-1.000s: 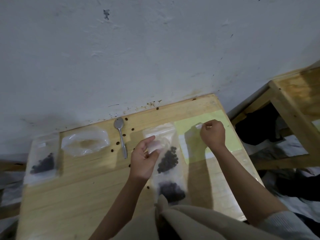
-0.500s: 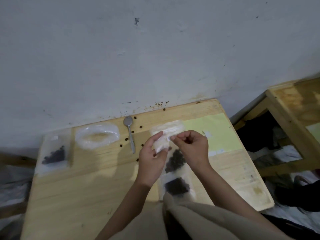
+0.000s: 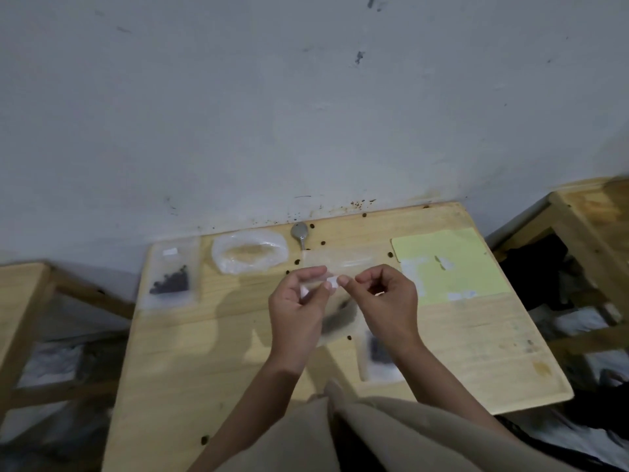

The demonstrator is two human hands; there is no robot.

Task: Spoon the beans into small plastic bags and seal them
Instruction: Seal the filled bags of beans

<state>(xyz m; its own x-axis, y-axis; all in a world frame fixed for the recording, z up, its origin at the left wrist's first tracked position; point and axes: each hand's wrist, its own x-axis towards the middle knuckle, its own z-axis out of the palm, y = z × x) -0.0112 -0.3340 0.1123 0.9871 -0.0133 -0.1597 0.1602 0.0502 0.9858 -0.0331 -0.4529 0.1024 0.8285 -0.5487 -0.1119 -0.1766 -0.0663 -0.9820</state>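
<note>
My left hand and my right hand meet above the middle of the wooden table. Between them they pinch a small white sticker against the upper part of a clear plastic bag. Dark beans sag in the bag's lower part, blurred. A second bag of beans lies flat under my right wrist. A third bag of beans lies at the table's far left. The metal spoon lies near the wall, its handle hidden behind the held bag.
An open clear bag sits beside the spoon. A yellow-green sheet with white stickers lies at the right. Loose beans dot the tabletop. Wooden frames stand to the left and right; the wall is close behind.
My right hand came from the yellow-green sheet over to the bag, bringing a white sticker. Both hands now pinch it at the bag's top, and the bag has tilted.
</note>
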